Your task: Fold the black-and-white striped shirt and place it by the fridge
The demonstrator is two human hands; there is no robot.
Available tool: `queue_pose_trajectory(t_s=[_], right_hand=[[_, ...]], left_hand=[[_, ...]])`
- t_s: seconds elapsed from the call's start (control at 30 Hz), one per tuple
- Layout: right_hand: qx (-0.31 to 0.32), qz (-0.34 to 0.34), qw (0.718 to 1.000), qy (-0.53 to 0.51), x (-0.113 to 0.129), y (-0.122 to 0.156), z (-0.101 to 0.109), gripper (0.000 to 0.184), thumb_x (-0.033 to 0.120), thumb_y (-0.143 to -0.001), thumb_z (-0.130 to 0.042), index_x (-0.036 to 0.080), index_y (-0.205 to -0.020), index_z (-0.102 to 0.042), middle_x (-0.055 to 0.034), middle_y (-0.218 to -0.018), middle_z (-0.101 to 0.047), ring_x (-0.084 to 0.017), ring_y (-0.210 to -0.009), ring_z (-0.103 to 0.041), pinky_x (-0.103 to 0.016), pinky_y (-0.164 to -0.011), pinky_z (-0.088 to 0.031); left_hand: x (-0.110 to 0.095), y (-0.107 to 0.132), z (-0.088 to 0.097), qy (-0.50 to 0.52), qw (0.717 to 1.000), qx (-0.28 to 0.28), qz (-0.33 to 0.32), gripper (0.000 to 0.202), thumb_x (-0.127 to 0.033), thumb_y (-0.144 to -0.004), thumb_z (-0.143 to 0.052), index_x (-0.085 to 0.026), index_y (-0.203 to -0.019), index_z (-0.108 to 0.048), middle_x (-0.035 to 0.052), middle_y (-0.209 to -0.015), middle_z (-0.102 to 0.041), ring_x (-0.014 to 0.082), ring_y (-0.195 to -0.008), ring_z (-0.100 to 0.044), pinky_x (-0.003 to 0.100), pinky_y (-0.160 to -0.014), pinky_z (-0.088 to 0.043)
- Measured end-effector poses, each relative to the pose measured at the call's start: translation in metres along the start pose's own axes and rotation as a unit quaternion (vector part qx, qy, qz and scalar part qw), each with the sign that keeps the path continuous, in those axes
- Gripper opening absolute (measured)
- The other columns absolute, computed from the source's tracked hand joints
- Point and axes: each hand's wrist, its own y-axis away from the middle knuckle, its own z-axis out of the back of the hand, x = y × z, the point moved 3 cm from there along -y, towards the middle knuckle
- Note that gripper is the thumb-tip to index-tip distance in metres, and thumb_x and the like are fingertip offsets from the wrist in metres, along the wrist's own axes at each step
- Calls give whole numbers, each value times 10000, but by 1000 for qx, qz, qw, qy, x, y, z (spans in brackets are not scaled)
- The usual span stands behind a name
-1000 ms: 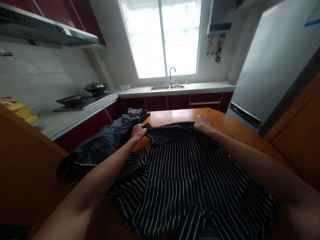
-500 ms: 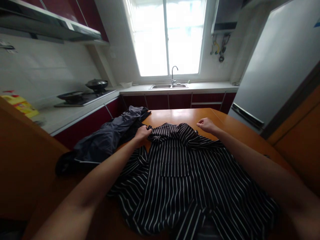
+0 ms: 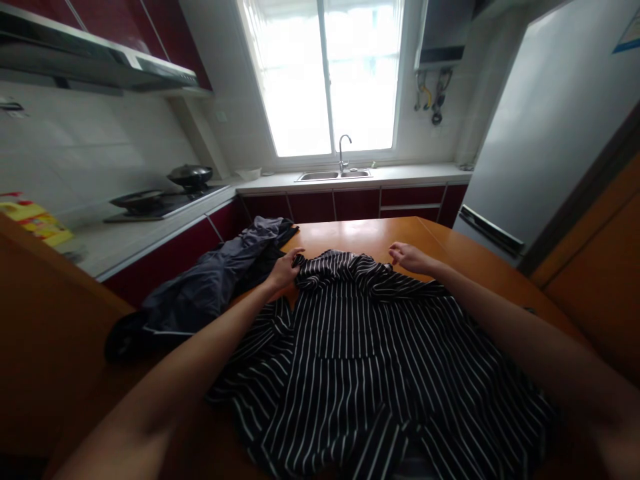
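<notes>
A black shirt with white stripes lies spread over the wooden table, its collar end away from me and a pocket showing on its upper part. My left hand is at the shirt's far left corner, fingers parted and one stretched out past the cloth, touching its edge. At the far right of the collar end is my right hand, its fingers slightly apart and bent down close to the cloth. Whether those fingertips touch the shirt I cannot tell. The shirt's near edge is bunched and folded.
Grey and black clothes lie heaped on the left of the wooden table. Beyond stand a counter with a sink, a stove with a lidded wok and a pan. A fridge is at the right.
My left hand has loosened, with one finger now stretched out over the shirt's corner. My right hand has lowered toward the collar end and its fingers have parted. The view has shifted slightly.
</notes>
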Motion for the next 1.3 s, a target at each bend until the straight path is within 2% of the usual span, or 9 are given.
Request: queue_pose_trajectory(t_s=[0.17,0.33,0.47,0.6,0.77,0.9,1.07,1.2,1.3], right_hand=[[29,-50,993,106,-2,11,-25,348,349,-775,-780,134,-1029,-677,-104,-986,-727,-239,-910,-678,-251,-721,-492],[14,-77,993,84,17,21,-41,443,108,-671,-754,125,-1103,-661,-91,-962,-724,-221,-816,-688,-238,-632,-492],[46,-65,997,0,27,37,4,583,78,-742,-684,138,-1306,-546,-42,-803,-695,-157,-594,-646,-230,-521,-501],[143,-13,990,-3,12,47,81,187,228,-819,-668,178,-998,-686,-18,-712,-664,-122,-558,-613,-214,-523,-509],[240,-78,960,119,-4,7,130,135,258,-774,-715,162,-864,-745,-43,-719,-686,-158,-653,-645,-240,-598,-542],[-22,-128,960,250,17,-57,135,336,161,-787,-700,127,-1121,-713,-163,-1163,-676,-273,-1008,-677,-371,-893,-545],[-105,-111,960,235,32,-94,90,792,154,-815,-704,239,-1532,-379,-165,-1654,-129,-447,-1446,-297,-614,-1140,-300],[-76,-11,971,225,22,-73,35,630,158,-873,-636,194,-1477,-460,-152,-1639,-228,-411,-1485,-226,-579,-1195,-221],[-15,20,972,232,6,-35,1,517,206,-930,-559,124,-1437,-509,-202,-1604,-307,-372,-1479,-281,-520,-1200,-260]], left_hand=[[-9,10,-10,15,996,52,-68,573,-63,-763,-517,-183,-1310,-638,56,-1258,-694,197,-1165,-639,286,-1038,-454],[-18,23,-8,-58,996,65,-20,498,-54,-761,-560,-181,-1224,-696,61,-1170,-738,199,-1097,-673,276,-997,-478],[-25,40,12,-182,980,85,13,257,-110,-827,-536,-169,-917,-769,89,-915,-767,203,-879,-709,244,-790,-495],[-24,42,34,-218,965,148,-15,196,-129,-796,-593,-188,-832,-777,53,-786,-747,184,-753,-691,225,-677,-452],[-37,-20,57,-240,934,255,75,58,-82,-673,-754,-107,-724,-760,25,-575,-664,161,-641,-622,210,-649,-450],[-76,-101,74,-239,961,111,78,342,-79,-846,-634,-25,-1180,-682,143,-1106,-715,159,-1016,-616,237,-911,-429],[-111,-132,26,-194,979,8,67,750,-102,-834,-655,-195,-1532,-398,200,-1646,-161,429,-1419,-359,531,-1085,-367],[-123,-74,-48,-126,986,68,-86,597,-269,-903,-621,-242,-1479,-468,138,-1673,-122,473,-1488,-183,642,-1148,-239],[-118,-13,-77,-108,980,147,-78,610,-448,-959,-533,-221,-1513,-411,192,-1639,-222,495,-1468,-227,686,-1115,-261]])
